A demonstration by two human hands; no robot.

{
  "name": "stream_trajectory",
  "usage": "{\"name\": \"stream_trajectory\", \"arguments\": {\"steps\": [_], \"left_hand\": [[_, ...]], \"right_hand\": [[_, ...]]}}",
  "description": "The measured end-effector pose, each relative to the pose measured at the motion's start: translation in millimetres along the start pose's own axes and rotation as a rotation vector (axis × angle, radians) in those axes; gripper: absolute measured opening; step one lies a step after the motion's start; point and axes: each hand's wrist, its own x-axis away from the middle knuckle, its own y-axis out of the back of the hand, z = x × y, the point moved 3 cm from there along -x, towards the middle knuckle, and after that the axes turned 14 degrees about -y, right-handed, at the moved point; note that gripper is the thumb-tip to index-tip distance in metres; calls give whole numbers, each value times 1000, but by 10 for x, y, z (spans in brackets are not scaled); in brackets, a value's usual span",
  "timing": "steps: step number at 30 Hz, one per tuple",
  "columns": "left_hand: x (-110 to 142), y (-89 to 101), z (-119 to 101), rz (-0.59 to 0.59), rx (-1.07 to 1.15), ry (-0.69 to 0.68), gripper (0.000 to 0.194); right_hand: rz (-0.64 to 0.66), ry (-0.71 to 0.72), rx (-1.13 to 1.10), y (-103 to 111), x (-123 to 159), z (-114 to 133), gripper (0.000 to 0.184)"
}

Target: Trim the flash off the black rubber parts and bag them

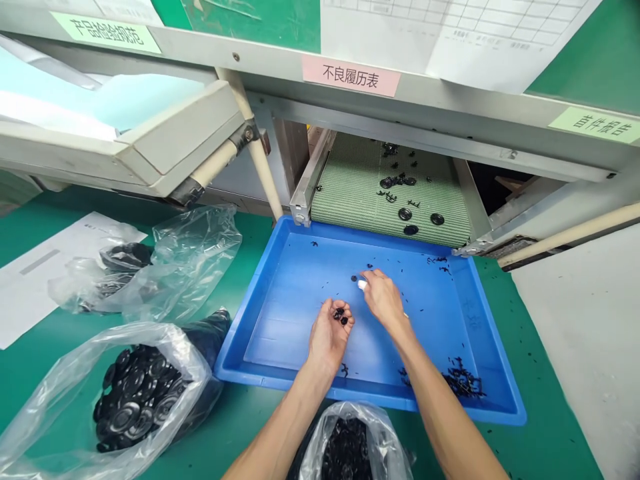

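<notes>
Green-matted workbench fills the lower frame, and a blue plastic tray (240, 360) is set at the end of a green mesh conveyor belt (390, 193), where black discs and small pieces are scattered. Small black plastic pieces (340, 315) are cradled in the half-open, cupped left hand (330, 337) above the tray's middle, while the right hand (384, 299) is held just beside it, fingers drawn together, though whether anything is pinched cannot be told. Clear plastic bags (100, 420) of black discs are placed at lower left.
</notes>
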Motion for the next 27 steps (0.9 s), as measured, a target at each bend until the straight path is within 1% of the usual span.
{"name": "stream_trajectory", "arguments": {"steps": [2, 4, 6, 7, 9, 12, 15, 18, 20, 22, 24, 27], "left_hand": [[-16, 15, -20, -30, -13, -48, 25], [-19, 39, -36, -57, -41, -89, 18], [-10, 57, -41, -59, -60, -113, 11], [-3, 58, -39, -41, -67, -115, 8], [17, 37, -24, 43, -77, -97, 7], [63, -28, -6, 226, -81, -53, 20], [117, -71, -14, 368, -118, -34, 25], [158, -87, -27, 458, -191, -12, 29], [170, -91, -29, 478, -221, 2, 29], [171, -92, -28, 466, -214, 3, 29], [166, -90, -22, 439, -181, 14, 30], [159, -86, -15, 425, -139, 23, 32]], "right_hand": [[22, -9, 23, -102, -117, 109, 36], [39, 12, 8, -145, -140, 183, 34], [64, 60, -13, -110, -66, 215, 34], [79, 96, -32, -63, 3, 222, 33], [124, 189, -100, 69, 181, 234, 32], [178, 293, -194, 285, 459, 252, 30], [153, 286, -195, 422, 642, 245, 33], [94, 232, -155, 474, 725, 212, 34], [60, 218, -100, 489, 759, 194, 31], [46, 230, -61, 502, 794, 177, 31], [50, 245, -68, 519, 838, 146, 36], [58, 249, -112, 537, 918, 53, 48]]}}
